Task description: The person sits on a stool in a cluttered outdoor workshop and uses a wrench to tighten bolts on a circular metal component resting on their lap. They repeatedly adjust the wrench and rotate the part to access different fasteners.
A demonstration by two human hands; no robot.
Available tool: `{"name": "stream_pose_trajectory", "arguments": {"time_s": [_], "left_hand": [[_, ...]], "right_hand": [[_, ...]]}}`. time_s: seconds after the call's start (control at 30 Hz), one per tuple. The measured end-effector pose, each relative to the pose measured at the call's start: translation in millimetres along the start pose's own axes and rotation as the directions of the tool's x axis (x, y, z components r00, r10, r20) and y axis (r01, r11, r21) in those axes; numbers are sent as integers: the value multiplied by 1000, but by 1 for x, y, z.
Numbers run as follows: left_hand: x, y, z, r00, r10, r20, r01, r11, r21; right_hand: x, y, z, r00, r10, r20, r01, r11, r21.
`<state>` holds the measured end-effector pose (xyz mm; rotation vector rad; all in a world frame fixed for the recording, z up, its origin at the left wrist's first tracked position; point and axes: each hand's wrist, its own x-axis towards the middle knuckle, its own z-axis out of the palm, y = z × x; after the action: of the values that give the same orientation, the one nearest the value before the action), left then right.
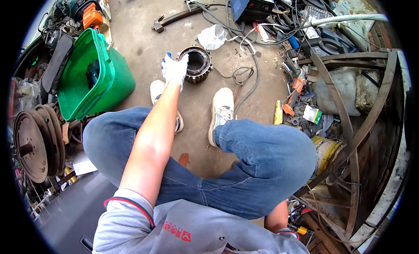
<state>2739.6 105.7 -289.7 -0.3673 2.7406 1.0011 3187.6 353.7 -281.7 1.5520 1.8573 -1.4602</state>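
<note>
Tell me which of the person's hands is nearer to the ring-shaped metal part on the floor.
Left. The gloved left hand is at the left rim of the metal part; the right hand is hidden, its visible arm well back by the right thigh.

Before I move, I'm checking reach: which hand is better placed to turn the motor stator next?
Left, probably: the gloved left hand is at the motor stator. The right hand is out of sight, the right forearm beside the right thigh.

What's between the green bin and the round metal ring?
In the head view, the gloved left hand lies between the green bin and metal ring, with bare floor nearer the bin.
</note>
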Motion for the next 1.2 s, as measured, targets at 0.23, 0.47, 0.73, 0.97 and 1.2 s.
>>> {"name": "stream_pose_trajectory", "arguments": {"time_s": [0.23,0.47,0.73,0.97,1.2], "left_hand": [[-3,2,25,996,-94,9,93,993,72],[30,-11,37,972,233,16,-233,957,172],[38,-7,28,970,242,37,-243,934,262],[36,-6,32,974,221,45,-225,931,287],[31,1,30,978,199,58,-208,935,288]], "right_hand": [[38,-155,42,916,-301,264,187,905,381],[100,-265,112,819,-306,485,190,943,274],[109,-275,154,903,-309,300,193,913,358],[117,-273,180,550,-819,163,809,474,-347],[96,-263,181,896,-431,109,395,885,248]]}}
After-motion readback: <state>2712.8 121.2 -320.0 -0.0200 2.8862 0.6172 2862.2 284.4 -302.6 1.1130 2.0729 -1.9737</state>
